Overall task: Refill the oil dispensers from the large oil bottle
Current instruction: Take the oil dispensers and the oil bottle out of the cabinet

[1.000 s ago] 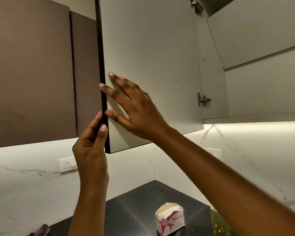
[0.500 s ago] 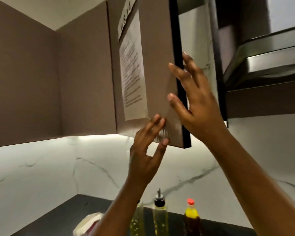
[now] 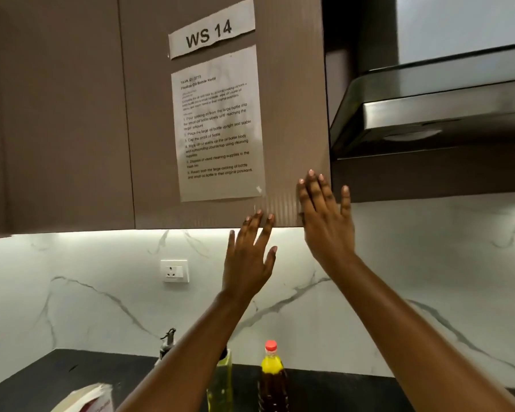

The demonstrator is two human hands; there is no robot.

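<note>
Cabinet door [image 3: 226, 114] is now shut — half a second ago it was swinging closed at an angle, a second ago it stood wide open. Right hand [image 3: 327, 227] lies flat on the door's lower right corner, fingers [image 3: 311, 185] spread and pressing, gripping nothing. Left hand [image 3: 247, 257] is open too, fingertips just touching the door's bottom edge, palm empty. Instruction sheet [image 3: 219, 126] and "WS 14" label [image 3: 210, 32] taped to the door face the camera square-on.

My read: cupboard step is done, both hands are free, so pouring can start next. No oil handled yet as far as this view shows.

Task items sit low on the dark tabletop [image 3: 339, 391], against the marble backsplash [image 3: 101, 292]:
- red-capped bottle [image 3: 271, 373], yellow top over dark contents, upright, just right of the left forearm
- green-tinted dispenser [image 3: 220, 379], close beside it, mostly hidden by that forearm
- a second dispenser with metal pour spout [image 3: 167, 341], further left, only its top visible
Which one counts as the large oil bottle — can't tell, bases are cropped.

Around: range hood [image 3: 428, 114] to the right of the cabinet, wall socket [image 3: 174, 271] under it, carton [image 3: 87, 398] at the bottom left edge. Both forearms cross above the bottles, so dropping the hands straight down risks clipping them; the carton crowds the left side.
</note>
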